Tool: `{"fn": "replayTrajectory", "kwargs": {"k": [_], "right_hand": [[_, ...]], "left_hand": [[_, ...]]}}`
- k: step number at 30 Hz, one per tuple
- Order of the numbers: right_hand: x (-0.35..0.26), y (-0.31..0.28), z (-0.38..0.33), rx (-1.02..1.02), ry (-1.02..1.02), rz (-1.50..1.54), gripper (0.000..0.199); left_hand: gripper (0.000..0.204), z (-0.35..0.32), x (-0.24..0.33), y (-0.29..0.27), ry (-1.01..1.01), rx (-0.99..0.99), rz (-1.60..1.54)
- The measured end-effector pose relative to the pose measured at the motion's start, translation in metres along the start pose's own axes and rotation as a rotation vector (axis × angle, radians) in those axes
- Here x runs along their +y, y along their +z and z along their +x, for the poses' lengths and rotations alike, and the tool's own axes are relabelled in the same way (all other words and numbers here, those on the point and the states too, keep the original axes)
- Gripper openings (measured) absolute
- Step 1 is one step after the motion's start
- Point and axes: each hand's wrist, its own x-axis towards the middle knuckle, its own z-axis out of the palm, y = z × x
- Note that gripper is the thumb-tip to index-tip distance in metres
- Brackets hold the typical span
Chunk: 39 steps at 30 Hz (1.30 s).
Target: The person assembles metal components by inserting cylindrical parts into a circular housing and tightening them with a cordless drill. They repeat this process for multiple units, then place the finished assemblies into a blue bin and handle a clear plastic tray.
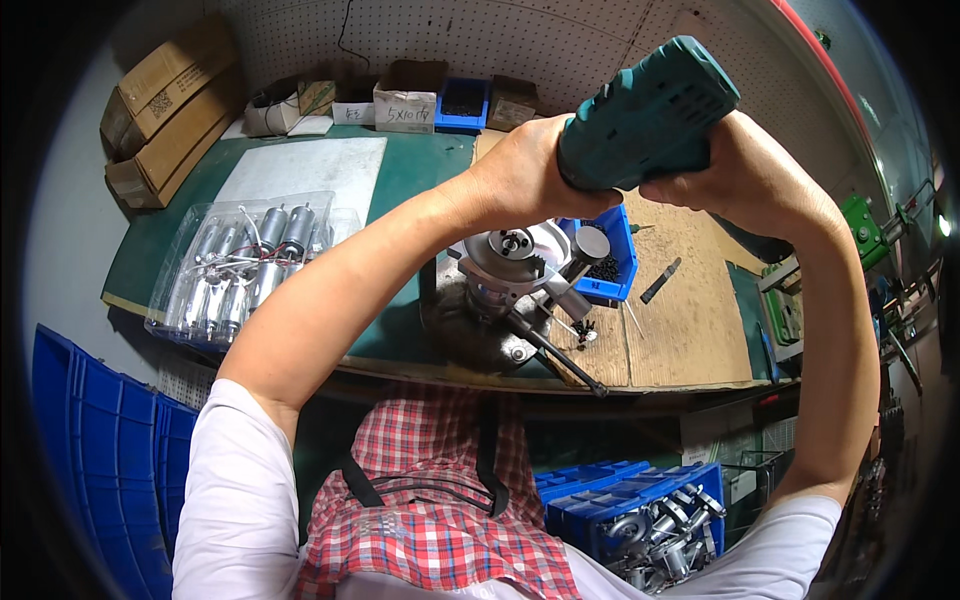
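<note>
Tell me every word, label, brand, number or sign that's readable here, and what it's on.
I won't copy any wording, but here's where it is.
Larger white-fronted box: large, dark handwritten characters.
Smaller white box to its left: dark handwriting.
Brown carton: square code; nearby print too small to read.
Red plaid garment: pale print, too blurred to read.

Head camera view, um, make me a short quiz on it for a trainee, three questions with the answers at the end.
1. What do the left hand and right hand hold?
a) a cardboard box
b) a teal power tool
c) a knife
2. True or false: the clear tray sits left of the metal assembly.
3. What colour is the bin just right of that assembly?
Key: 1 b; 2 true; 3 blue.
</note>
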Motion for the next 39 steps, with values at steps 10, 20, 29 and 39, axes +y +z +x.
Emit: {"fn": "replayTrajectory", "kwargs": {"k": [10,20,29,39], "right_hand": [[-0.012,-0.008,0.029,-0.025,-0.038,-0.309,0.045],[0.0,0.037,0.034,0.685,-0.359,-0.914,0.065],[0.003,0.036,0.035,0.659,-0.337,-0.93,0.059],[-0.018,0.024,0.049,0.461,-0.148,-0.668,0.063]], "left_hand": [[0.048,-0.011,-0.016,0.009,0.121,0.358,0.097],[0.038,-0.018,-0.015,-0.01,0.02,0.205,-0.107],[0.042,-0.015,-0.009,-0.01,-0.004,0.25,-0.058],[0.046,-0.016,-0.018,-0.006,-0.015,0.318,-0.084]]}}
